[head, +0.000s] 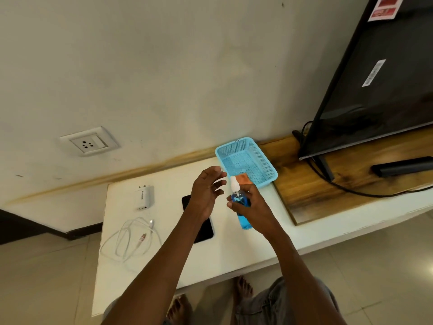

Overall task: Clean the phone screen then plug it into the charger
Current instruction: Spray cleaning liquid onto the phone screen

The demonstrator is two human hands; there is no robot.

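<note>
While leaning over a white counter [234, 249] beside a black television [375, 90], holding a blue spray bottle [242, 207] upright in the right hand [255, 205], fingers wrapped round its body. Left hand [206, 191] spread loose, grasping nothing, hovering above the black phone [203, 228] lying flat. Blue mesh basket [246, 160] behind; white cable [128, 240] and charger adapter [144, 197] further left.

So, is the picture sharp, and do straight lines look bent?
Head view: wide-angle bending tilts the wall socket and TV; light is soft and dim, no strong glare; the phone is half hidden under the left hand; the bottle looks slightly blurred.
</note>
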